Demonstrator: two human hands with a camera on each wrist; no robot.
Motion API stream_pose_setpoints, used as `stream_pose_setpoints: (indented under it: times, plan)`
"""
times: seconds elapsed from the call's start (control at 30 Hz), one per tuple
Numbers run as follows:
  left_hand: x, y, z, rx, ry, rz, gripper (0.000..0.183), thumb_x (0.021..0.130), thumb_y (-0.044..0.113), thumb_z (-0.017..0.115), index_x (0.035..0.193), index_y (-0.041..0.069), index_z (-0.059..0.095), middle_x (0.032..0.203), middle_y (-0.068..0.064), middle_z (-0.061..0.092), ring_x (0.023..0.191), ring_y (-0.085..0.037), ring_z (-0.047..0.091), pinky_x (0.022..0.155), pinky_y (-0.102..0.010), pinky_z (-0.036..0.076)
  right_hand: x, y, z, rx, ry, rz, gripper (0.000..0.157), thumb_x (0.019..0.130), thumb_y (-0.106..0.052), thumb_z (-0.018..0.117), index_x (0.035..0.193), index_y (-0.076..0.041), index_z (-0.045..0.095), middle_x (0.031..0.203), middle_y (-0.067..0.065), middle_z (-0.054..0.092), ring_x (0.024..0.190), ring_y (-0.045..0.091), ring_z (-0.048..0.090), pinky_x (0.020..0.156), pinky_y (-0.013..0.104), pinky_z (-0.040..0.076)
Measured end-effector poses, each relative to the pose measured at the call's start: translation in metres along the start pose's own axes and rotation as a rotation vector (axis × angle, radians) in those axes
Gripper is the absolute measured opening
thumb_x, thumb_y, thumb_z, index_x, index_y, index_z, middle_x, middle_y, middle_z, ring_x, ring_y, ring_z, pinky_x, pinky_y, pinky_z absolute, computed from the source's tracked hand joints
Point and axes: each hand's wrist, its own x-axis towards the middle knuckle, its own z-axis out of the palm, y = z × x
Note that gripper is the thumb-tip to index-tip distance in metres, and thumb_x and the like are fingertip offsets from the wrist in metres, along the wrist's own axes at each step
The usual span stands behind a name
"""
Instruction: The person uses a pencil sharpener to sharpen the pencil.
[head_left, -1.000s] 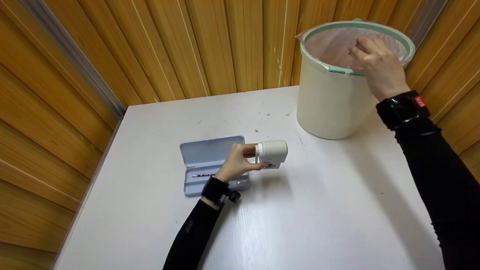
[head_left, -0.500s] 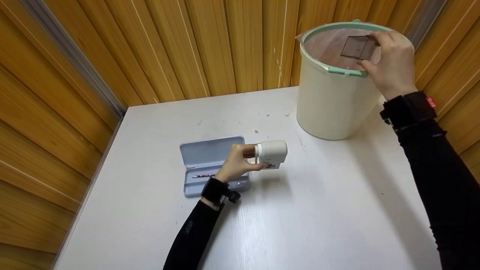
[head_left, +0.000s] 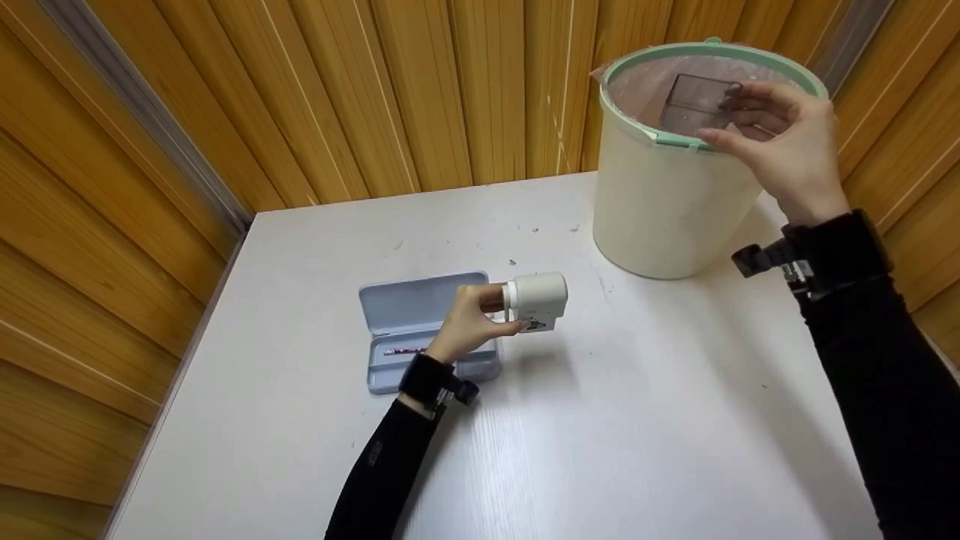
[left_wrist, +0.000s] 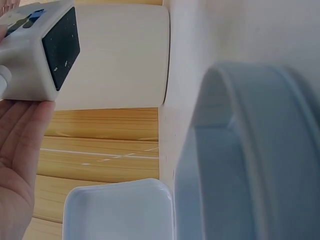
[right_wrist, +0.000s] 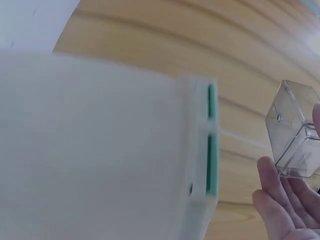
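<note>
My left hand (head_left: pixel 469 326) grips a white pencil sharpener (head_left: pixel 541 296) above the table, beside the pencil case. In the left wrist view the sharpener (left_wrist: pixel 32 65) shows a dark base pad and a round white knob, with fingers extended beneath it. My right hand (head_left: pixel 799 150) pinches a clear smoky plastic drawer (head_left: pixel 694 105) over the mouth of the bin. The right wrist view shows this box-shaped drawer (right_wrist: pixel 295 125) tilted, thumb on one side and fingers on the other. The pale bin (head_left: pixel 664 217) has a green rim and a plastic liner.
A blue-grey pencil case (head_left: pixel 424 304) lies opened flat on the white table (head_left: pixel 262 375), with a patterned pencil (head_left: pixel 405 351) inside. Small dark specks are scattered near the bin. Wood-look panelling (head_left: pixel 450 90) stands behind the table.
My right hand has turned over at the wrist, bringing the drawer, hidden a second ago, into sight and tilting it over the bin. My left hand has shifted slightly left with the sharpener.
</note>
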Motion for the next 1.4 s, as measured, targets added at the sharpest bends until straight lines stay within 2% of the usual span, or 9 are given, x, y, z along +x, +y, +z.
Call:
stream_pose_setpoints:
  times: [0.07, 0.17, 0.27, 0.37, 0.53, 0.73, 0.9, 1.13, 1.4]
  plan:
    - [0.000, 0.000, -0.001, -0.001, 0.005, 0.009, 0.044, 0.073, 0.008, 0.084, 0.114, -0.001, 0.070, 0.109, -0.018, 0.073, 0.100, -0.027, 0.073, 0.089, -0.040, 0.057, -0.010, 0.000, 0.005, 0.111, -0.058, 0.008, 0.045, 0.073, 0.008, 0.080, 0.115, 0.002, 0.067, 0.104, 0.002, 0.072, 0.093, 0.011, 0.068, 0.083, 0.013, 0.053]
    - [0.000, 0.000, -0.002, -0.003, 0.010, 0.023, 0.044, 0.073, 0.007, 0.083, 0.114, -0.003, 0.069, 0.109, -0.020, 0.073, 0.100, -0.029, 0.073, 0.089, -0.042, 0.057, -0.027, 0.003, 0.014, 0.197, -0.150, 0.027, 0.045, 0.073, 0.012, 0.078, 0.116, 0.004, 0.066, 0.104, 0.005, 0.073, 0.093, 0.012, 0.069, 0.083, 0.015, 0.054]
    - [0.000, 0.000, -0.003, 0.000, 0.014, 0.031, 0.044, 0.073, 0.006, 0.083, 0.113, -0.004, 0.069, 0.109, -0.021, 0.072, 0.099, -0.031, 0.073, 0.089, -0.043, 0.057, -0.044, 0.011, 0.023, 0.179, -0.245, 0.045, 0.046, 0.074, 0.011, 0.078, 0.118, 0.004, 0.065, 0.105, 0.005, 0.073, 0.094, 0.011, 0.070, 0.082, 0.017, 0.055]
    - [0.000, 0.000, -0.004, 0.020, 0.022, 0.039, 0.042, 0.074, 0.006, 0.083, 0.112, -0.005, 0.069, 0.107, -0.021, 0.073, 0.098, -0.030, 0.073, 0.087, -0.037, 0.058, -0.058, 0.026, 0.031, 0.181, -0.335, 0.075, 0.047, 0.075, 0.011, 0.077, 0.120, 0.007, 0.063, 0.107, 0.004, 0.073, 0.095, 0.011, 0.071, 0.082, 0.020, 0.056]
    - [-0.001, 0.002, -0.006, 0.025, 0.046, 0.038, 0.042, 0.074, 0.006, 0.083, 0.111, -0.005, 0.069, 0.106, -0.020, 0.073, 0.098, -0.028, 0.073, 0.086, -0.031, 0.058, -0.079, 0.056, 0.041, 0.103, -0.427, 0.167, 0.052, 0.076, 0.007, 0.078, 0.125, 0.010, 0.059, 0.108, -0.003, 0.073, 0.097, 0.009, 0.072, 0.084, 0.021, 0.056]
    - [-0.002, 0.003, -0.010, -0.005, 0.065, 0.051, 0.040, 0.074, 0.001, 0.082, 0.111, -0.006, 0.069, 0.105, -0.021, 0.073, 0.099, -0.030, 0.073, 0.087, -0.030, 0.057, -0.101, 0.093, 0.049, 0.119, -0.484, 0.255, 0.058, 0.076, 0.008, 0.077, 0.128, 0.015, 0.053, 0.111, -0.002, 0.072, 0.101, 0.008, 0.071, 0.087, 0.022, 0.055]
    - [-0.002, 0.005, -0.012, -0.031, 0.068, 0.049, 0.041, 0.073, -0.001, 0.081, 0.111, -0.006, 0.068, 0.107, -0.023, 0.072, 0.100, -0.032, 0.072, 0.088, -0.030, 0.057, -0.115, 0.113, 0.060, 0.133, -0.530, 0.315, 0.058, 0.076, 0.006, 0.078, 0.128, 0.014, 0.053, 0.114, 0.004, 0.071, 0.104, 0.009, 0.070, 0.089, 0.022, 0.055]
    - [-0.003, 0.008, -0.010, 0.012, 0.056, 0.041, 0.041, 0.072, 0.002, 0.082, 0.110, -0.005, 0.069, 0.105, -0.021, 0.073, 0.097, -0.030, 0.073, 0.087, -0.028, 0.057, -0.124, 0.124, 0.075, 0.115, -0.556, 0.341, 0.057, 0.076, 0.004, 0.079, 0.126, 0.012, 0.055, 0.119, 0.021, 0.066, 0.103, 0.009, 0.069, 0.089, 0.022, 0.055]
    - [-0.003, 0.007, -0.007, 0.018, 0.033, 0.054, 0.045, 0.072, 0.003, 0.082, 0.114, -0.005, 0.068, 0.108, -0.020, 0.072, 0.099, -0.029, 0.073, 0.088, -0.033, 0.057, -0.126, 0.130, 0.084, 0.122, -0.561, 0.329, 0.058, 0.074, 0.005, 0.080, 0.125, 0.013, 0.055, 0.118, 0.023, 0.066, 0.099, 0.005, 0.069, 0.089, 0.022, 0.055]
